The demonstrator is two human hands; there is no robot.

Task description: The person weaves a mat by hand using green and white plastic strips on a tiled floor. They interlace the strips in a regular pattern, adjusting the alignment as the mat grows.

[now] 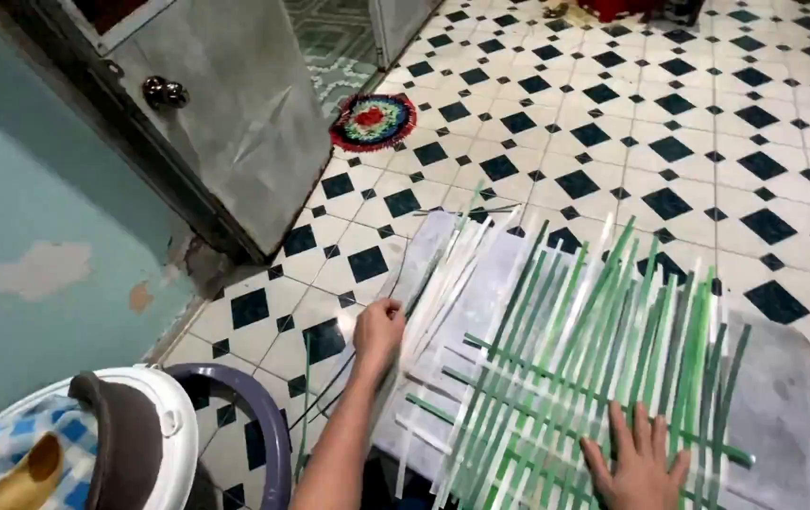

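Now, left hand: your left hand (378, 331) is closed around the near ends of a loose bundle of white strips (443, 274), at the left edge of the board.
Right hand: your right hand (639, 463) lies open and flat, fingers spread, pressing down on the woven mat (575, 368) near its lower right part.
Woven mat: green and white strips crossed into a partly woven sheet; it sits on the grey board (773, 397), the long strips running away from you and fanning out unwoven at the far ends.
Mat edges: cross strips stick out past the weave on both sides; one green strip end reaches right onto bare board.
Board edges: the right side of the board shows bare; its rounded far right corner rests on the tiled floor (688, 113).
Loose strips: a few thin dark green ones lie on the floor just left of your left hand.
Left side: a door (225, 123) and teal wall (36, 208) close in that side; a purple basin rim (268, 425) sits near your left forearm.
Open room: black-and-white tiles stretch wide beyond the far strip ends and to the right; a round mat (374, 122) lies well apart by the doorway.
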